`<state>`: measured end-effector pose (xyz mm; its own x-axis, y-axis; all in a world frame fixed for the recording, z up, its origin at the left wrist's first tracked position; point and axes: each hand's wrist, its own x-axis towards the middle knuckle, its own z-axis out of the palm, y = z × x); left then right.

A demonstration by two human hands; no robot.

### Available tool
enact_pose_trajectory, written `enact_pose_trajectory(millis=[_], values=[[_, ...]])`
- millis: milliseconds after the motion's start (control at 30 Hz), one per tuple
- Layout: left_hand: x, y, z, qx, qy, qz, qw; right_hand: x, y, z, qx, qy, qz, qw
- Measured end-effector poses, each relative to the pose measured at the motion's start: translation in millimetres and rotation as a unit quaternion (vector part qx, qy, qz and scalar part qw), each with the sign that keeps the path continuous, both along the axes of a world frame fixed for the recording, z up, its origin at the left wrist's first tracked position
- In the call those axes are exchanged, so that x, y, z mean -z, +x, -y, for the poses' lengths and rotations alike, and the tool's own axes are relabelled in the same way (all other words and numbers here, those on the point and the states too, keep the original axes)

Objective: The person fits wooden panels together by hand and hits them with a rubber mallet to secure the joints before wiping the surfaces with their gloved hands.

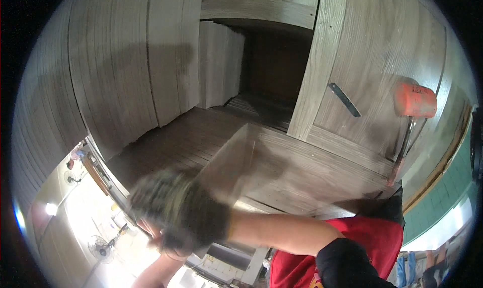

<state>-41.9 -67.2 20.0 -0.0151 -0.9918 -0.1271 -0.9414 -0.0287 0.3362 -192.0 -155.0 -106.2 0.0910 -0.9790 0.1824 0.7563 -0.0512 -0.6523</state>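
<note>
My right hand (176,202), in a dark knitted glove, is smeared by motion at the lower left, its forearm crossing in from the right. Behind and below it is my left hand (157,237), mostly hidden; its bare forearm rises from the lower edge. Fingers of neither hand show clearly. Close by the glove stands a wood-grain board (226,157), blurred, rising at an angle beside a flat wood-grain panel (297,165). Whether either hand touches the board I cannot tell. Beyond is a wood-grain cabinet (327,51) with a dark opening (274,66).
An orange-headed mallet (415,101) with a long handle lies on the panelling at right, near a dark flat metal strip (344,100). Tall wood-grain panels (110,61) line the left. Fans (102,250) and a bright lamp appear lower left. Red cloth (362,237) covers my lap area.
</note>
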Motion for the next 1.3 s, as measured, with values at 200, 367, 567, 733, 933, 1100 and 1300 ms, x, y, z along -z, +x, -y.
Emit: enact_pose_trajectory(millis=[200, 367, 567, 733, 933, 1100, 1300], values=[[2.8, -58.2, 43.9, 0.062, -0.045, 0.113, 0.991, 49.6, -41.2, 30.2, -0.186, 0.222, -0.232, 0.929], [6.7, -64.4, 47.2, 0.068, -0.023, 0.127, 0.989, 99.3, -34.9, 43.8, -0.128, 0.329, -0.349, 0.868], [7.8, -38.9, 33.2, 0.022, -0.051, 0.069, 0.996, 0.0, -10.3, 5.9, 0.068, 0.126, -0.137, 0.98], [1.9, -62.1, 48.5, 0.065, -0.027, 0.116, 0.991, 117.5, -34.5, 22.0, -0.092, 0.28, -0.362, 0.884], [11.6, -49.3, 39.4, 0.073, -0.058, 0.106, 0.99, 112.0, -135.7, -52.6, -0.001, -0.136, -0.624, 0.769], [5.5, -68.3, 43.9, 0.089, -0.058, 0.189, 0.976, 141.7, -291.2, -107.7, -0.118, -0.266, -0.728, 0.621], [-0.9, -70.0, 44.6, 0.101, -0.071, 0.203, 0.971, 157.9, -314.4, -113.8, -0.134, -0.305, -0.725, 0.603]])
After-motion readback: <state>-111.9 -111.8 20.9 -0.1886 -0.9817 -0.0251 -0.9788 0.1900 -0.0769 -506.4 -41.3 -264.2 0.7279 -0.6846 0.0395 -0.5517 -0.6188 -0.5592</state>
